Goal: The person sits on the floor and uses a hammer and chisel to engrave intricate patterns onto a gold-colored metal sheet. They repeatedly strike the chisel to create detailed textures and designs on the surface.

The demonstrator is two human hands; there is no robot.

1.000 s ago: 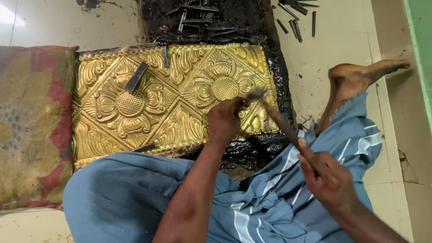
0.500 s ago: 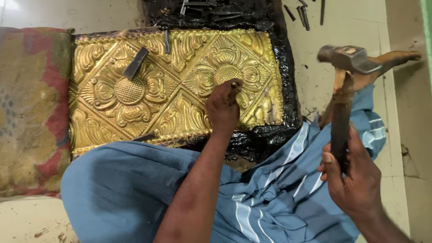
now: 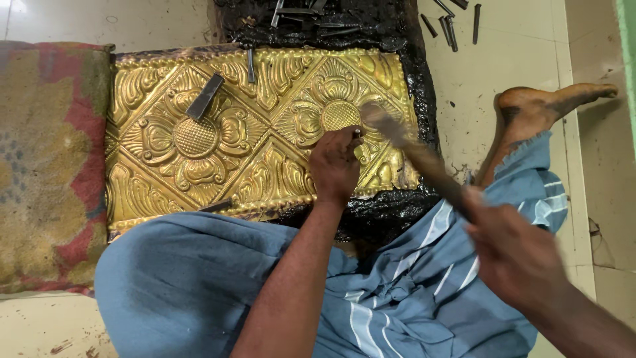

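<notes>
nearest the camera: blue striped cloth (image 3: 397, 311) over the person's lap, both forearms reaching out over it. right hand (image 3: 513, 255) clenched round the wooden handle of a hammer (image 3: 424, 162); the hammer is motion-blurred, its head end over the right-hand flower of the panel, close to the left hand. left hand (image 3: 336, 166) closed round a small punch (image 3: 358, 134), only the top of it showing above the fingers, tip hidden; it stands near the lower right edge of the embossed brass panel (image 3: 199, 172), just below the right flower's domed centre.

panel lies on a black pitch bed (image 3: 417, 59) on the floor. a loose chisel (image 3: 205, 97) rests on the left flower. more punches (image 3: 298, 12) lie on the pitch at its far edge. bare foot (image 3: 536, 109) to the right, worn cushion (image 3: 46, 166) to the left.

judgement: mid-strike, chasing detail beside the right flower. next blow needs the punch held steady and upright, and the hammer landing square on its top, clear of the fingers.
</notes>
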